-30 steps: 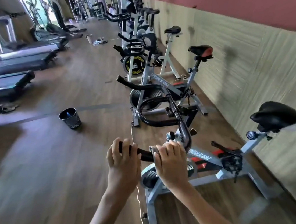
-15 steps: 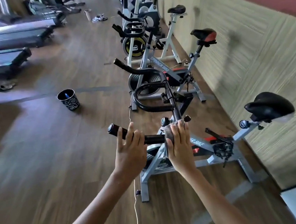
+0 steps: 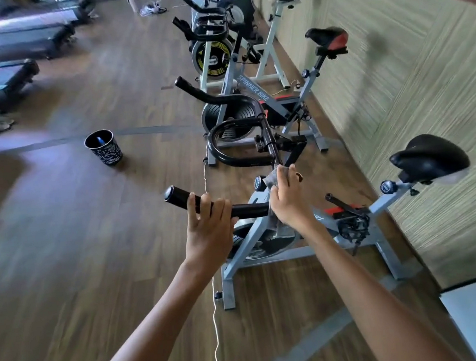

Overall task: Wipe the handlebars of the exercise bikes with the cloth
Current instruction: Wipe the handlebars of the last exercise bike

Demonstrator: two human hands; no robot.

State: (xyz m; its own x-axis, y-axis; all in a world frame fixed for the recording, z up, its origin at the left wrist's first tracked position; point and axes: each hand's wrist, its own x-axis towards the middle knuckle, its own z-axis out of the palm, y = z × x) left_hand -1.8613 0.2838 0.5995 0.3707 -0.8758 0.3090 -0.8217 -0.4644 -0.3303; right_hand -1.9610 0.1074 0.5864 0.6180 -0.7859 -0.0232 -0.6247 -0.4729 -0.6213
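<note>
cloth [image 3: 272,180] grey, crumpled, clutched on black handlebar [image 3: 248,210] by right hand [image 3: 287,201]; left hand [image 3: 208,227] wraps bar

Black handlebar [image 3: 242,209] of nearest grey exercise bike [image 3: 305,249]; grey cloth [image 3: 272,180] bunched against its centre.

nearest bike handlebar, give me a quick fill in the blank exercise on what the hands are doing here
1. The left hand grips the black ____ of the nearest bike.
2. The right hand presses a grey ____ against the handlebar.
3. The dark bucket stands on the ____.
4. The nearest bike's saddle is ____ in colour.

Missing words: handlebar; cloth; floor; black
</note>
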